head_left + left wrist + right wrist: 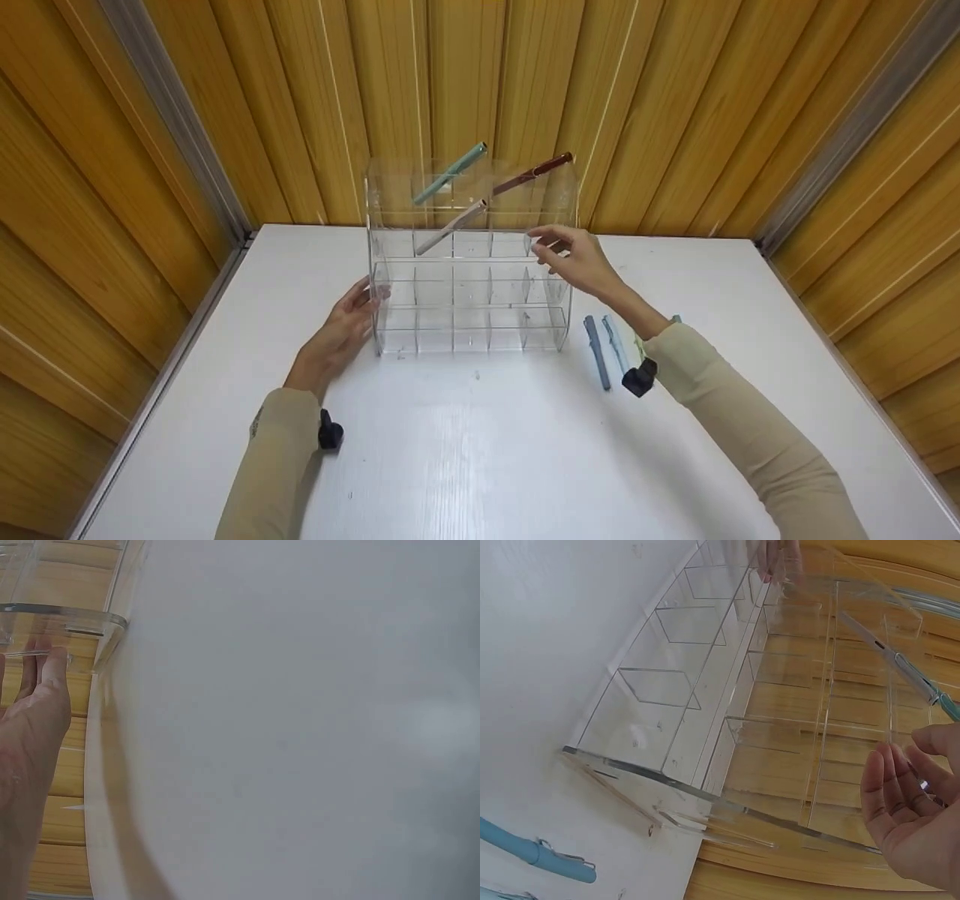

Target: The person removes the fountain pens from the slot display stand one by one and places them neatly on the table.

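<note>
A clear acrylic pen rack (471, 330) with tiered compartments stands on the white table. My left hand (345, 322) holds its left side panel, some fingertips showing through the acrylic. My right hand (574, 259) is by the rack's upper right part, fingers loosely bent and the thumb near the index finger. In the right wrist view a small shiny bit shows behind those fingers (892, 787). Leaning in the rack are a teal pen (450, 174), a dark red pen (534, 173) and a pale grey pen (451, 226).
On the table right of the rack lie a grey-blue pen (597, 352) and a light blue pen (615, 341). A green pen (639, 346) is partly hidden by my right wrist, and another teal tip (676, 319) shows past it. Yellow wood-look panels (465, 90) wall the back and sides.
</note>
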The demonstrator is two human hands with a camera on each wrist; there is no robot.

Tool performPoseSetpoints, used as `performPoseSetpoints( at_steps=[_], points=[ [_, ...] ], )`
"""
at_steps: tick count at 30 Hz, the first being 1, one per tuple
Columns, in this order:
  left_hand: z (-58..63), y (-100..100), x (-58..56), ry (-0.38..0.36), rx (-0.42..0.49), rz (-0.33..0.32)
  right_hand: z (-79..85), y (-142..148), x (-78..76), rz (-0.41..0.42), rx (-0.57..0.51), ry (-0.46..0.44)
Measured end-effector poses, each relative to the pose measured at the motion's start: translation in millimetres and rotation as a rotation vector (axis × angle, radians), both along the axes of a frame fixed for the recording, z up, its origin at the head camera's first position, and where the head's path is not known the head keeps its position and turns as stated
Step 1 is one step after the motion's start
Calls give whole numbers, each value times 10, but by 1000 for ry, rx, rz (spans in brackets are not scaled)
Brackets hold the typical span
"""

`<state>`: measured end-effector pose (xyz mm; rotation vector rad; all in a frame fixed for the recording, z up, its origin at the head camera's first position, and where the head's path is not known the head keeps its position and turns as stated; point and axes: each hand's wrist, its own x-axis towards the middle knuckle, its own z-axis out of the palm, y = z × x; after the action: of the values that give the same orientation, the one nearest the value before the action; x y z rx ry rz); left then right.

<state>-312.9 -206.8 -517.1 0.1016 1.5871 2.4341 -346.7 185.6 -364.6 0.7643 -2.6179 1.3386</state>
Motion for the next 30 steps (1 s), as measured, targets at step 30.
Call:
performPoseSetpoints(
  at_steps=[30],
  points=[
    [-92, 36, 29, -22, -12, -24, 38, -697, -115, 34, -375, -359]
  ],
)
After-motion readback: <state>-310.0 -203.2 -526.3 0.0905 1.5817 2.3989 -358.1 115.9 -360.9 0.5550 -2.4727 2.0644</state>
